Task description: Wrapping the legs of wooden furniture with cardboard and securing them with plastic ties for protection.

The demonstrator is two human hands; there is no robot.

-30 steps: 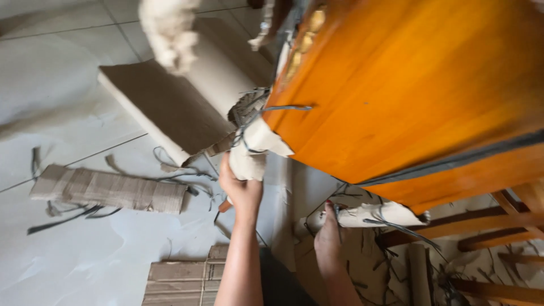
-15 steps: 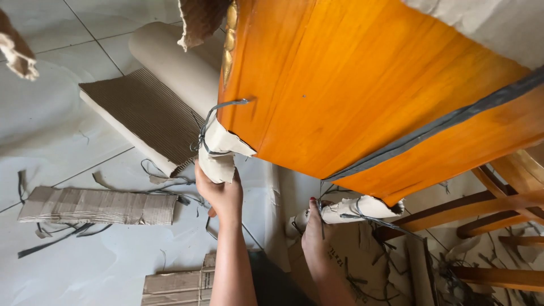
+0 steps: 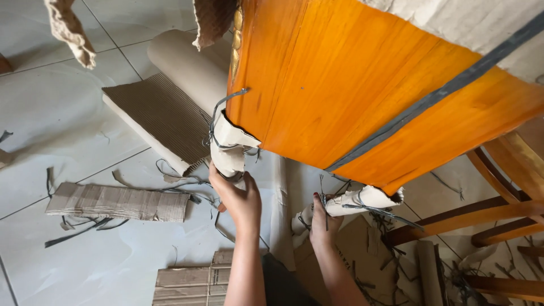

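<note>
Under the orange panel: two corners are capped with pale paper wrapping bound by thin grey straps.
Left corner wrap (image 3: 229,148): creased cream paper, folded over the panel's lower left corner, a grey strap looped round it.
Right corner wrap (image 3: 354,202): a longer, rolled cream piece at the panel's bottom corner, straps trailing from it.
Left hand (image 3: 238,195): directly below the left corner wrap, fingers closed on its lower edge.
Right hand (image 3: 321,221): below the right corner wrap, fingers curled round its left end and a strap.
Orange wooden panel (image 3: 362,90): glossy, tilted, crossed by a grey strap (image 3: 430,99); brown paper covers its top right.
Floor (image 3: 68,113): pale tiles strewn with cut straps.
Cardboard: a corrugated roll (image 3: 170,107) left of the panel, a flat strip (image 3: 116,201) farther left, a flat bundle (image 3: 192,283) beside the left forearm.
Wooden frame pieces (image 3: 498,221): at right, on the floor.
</note>
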